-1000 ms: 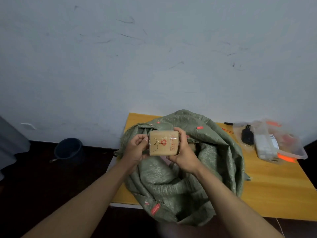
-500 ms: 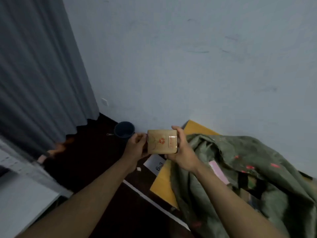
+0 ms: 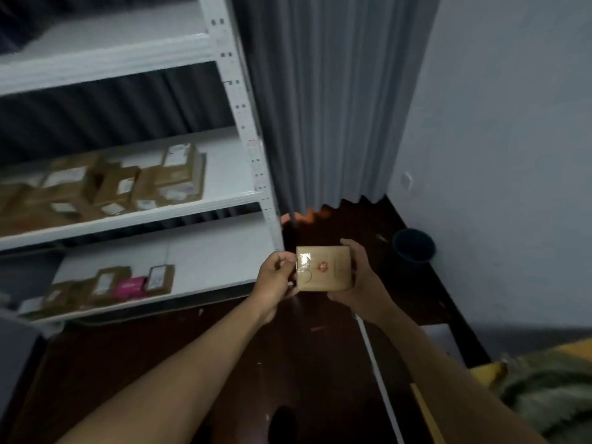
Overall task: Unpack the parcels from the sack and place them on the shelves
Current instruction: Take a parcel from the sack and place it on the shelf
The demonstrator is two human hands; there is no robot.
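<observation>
Between the two hands, at chest height over the dark floor (image 3: 288, 363), one small brown parcel (image 3: 323, 268) is held, its taped face with a red mark turned up toward the camera. It is pinched at its left edge by the curled fingers and thumb of the left hand (image 3: 276, 278), while the right hand (image 3: 360, 283) is wrapped round its right side, thumb on the top corner and fingers hidden beneath; both grips are therefore closed on the parcel, and nothing else is carried. To the left of the grip and a little beyond it, the white shelves (image 3: 205, 203) are seen, near but not yet reached. A good share of the work appears to be done: a cluster of brown boxes (image 3: 105, 187) is already laid on the middle shelf, and a shorter row, with a pink box (image 3: 129, 286) among it, is set on the lower one. The top shelf is shown bare where it can be seen. Low and to the right of the grip, well apart from it, a corner of the green sack (image 3: 544, 395) is caught on the yellow desk (image 3: 487, 371); how many parcels are left inside cannot be told. The step in hand is judged to be the carrying of this parcel across to a shelf, with the placing not yet done.
</observation>
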